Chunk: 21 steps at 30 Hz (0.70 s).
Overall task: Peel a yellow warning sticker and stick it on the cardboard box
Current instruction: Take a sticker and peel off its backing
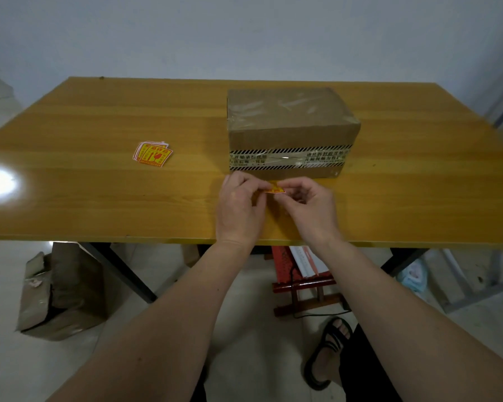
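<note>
Both hands, left hand (238, 204) and right hand (308, 207), seemingly pinching sticker (275, 188) before box (291, 132).

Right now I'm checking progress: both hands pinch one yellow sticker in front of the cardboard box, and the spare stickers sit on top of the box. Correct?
Not quite. In the head view the spare stickers lie on the table, left of the cardboard box, not on top of it. The rest holds: the left hand and right hand pinch one yellow sticker in front of the box.
</note>
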{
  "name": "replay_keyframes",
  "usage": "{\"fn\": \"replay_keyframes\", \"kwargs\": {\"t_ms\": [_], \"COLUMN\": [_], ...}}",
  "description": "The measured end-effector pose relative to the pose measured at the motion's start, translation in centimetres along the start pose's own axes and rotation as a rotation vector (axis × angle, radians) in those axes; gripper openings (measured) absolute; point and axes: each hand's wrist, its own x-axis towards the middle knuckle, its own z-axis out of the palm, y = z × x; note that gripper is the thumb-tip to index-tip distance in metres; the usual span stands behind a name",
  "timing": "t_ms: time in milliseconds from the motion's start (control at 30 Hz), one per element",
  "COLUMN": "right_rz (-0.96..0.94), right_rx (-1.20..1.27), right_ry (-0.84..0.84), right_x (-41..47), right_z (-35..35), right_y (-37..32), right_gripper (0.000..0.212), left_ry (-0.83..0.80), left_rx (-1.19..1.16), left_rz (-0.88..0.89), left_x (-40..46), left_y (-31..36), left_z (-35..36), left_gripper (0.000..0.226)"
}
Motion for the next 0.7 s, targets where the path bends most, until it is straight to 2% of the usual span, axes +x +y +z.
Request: {"fn": "replay_keyframes", "kwargs": {"t_ms": [167,367,500,567,700], "right_rz": [0.004,0.013,0.053,0.059,0.119], "right_rx": [0.029,0.050,0.015,0.002,0.108], "right_ry": [0.065,0.102,0.157,0.090,-0.065], "right_x": [0.0,0.1,-0.1,-0.8,-1.9], "right_z": [-0.1,-0.2,0.1,0.0,-0.3], "right_y": [0.1,-0.1,-0.4,-0.9,-2.8], "right_gripper": [0.013,0.014,0.017,0.013,0.024], "left_ry": [0.011,-0.011,0.057,0.092,0.079], "left_rx": [0.003,-0.081,-0.173,-0.190,-0.171], "left_rz": [0.025,-0.088,-0.184,-0.183,-0.142], "left_x": [0.1,0.0,-0.1,-0.5,-1.6], "left_y": [-0.1,0.4,0.7,0.8,1.6], "left_z": [0.1,-0.2,-0.9,-1.3,-1.8], "left_gripper": [0.010,0.004,0.005,0.006,0.011]}}
